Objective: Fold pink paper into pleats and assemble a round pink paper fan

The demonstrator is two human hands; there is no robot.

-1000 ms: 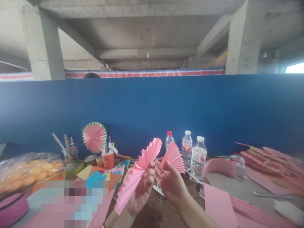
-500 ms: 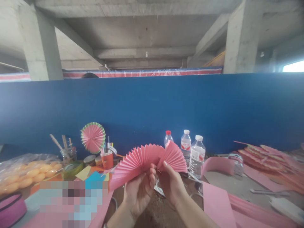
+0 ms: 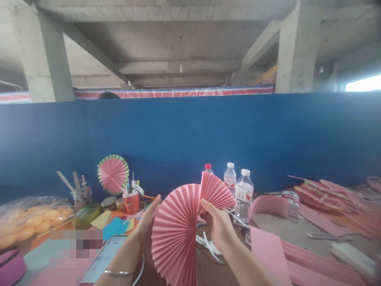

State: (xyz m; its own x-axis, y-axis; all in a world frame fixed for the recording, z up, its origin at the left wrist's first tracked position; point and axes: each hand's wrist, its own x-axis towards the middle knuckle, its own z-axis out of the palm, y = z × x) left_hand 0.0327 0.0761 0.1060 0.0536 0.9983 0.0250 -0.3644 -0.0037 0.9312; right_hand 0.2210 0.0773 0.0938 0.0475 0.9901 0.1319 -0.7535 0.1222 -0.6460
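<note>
A pleated pink paper fan (image 3: 175,230) is spread in front of me, its larger part curving down on the left and a smaller section rising on the right. My right hand (image 3: 216,222) pinches it near the middle, thumb on the front of the smaller section. Beside the fan's left edge is my left hand (image 3: 147,222), open with its fingers stretched up and forward. Whether its palm touches the paper I cannot tell. Below the left wrist, which wears a bangle (image 3: 119,273), lies a phone (image 3: 104,258) with a lit screen.
Bottles (image 3: 244,194) stand behind the fan. A red cup (image 3: 131,202) holds pens, near a round pink-and-green paper fan (image 3: 113,173). Orange balls fill a plastic bag (image 3: 35,218) at left. Pink paper sheets (image 3: 269,250) and stacked paper fans (image 3: 324,194) lie at right. A blue partition (image 3: 178,139) stands behind.
My left hand has moved left, off the fan's centre, and its fingers have straightened. The fan's larger part has swung downward, while my right hand keeps its pinch. The phone has come into view.
</note>
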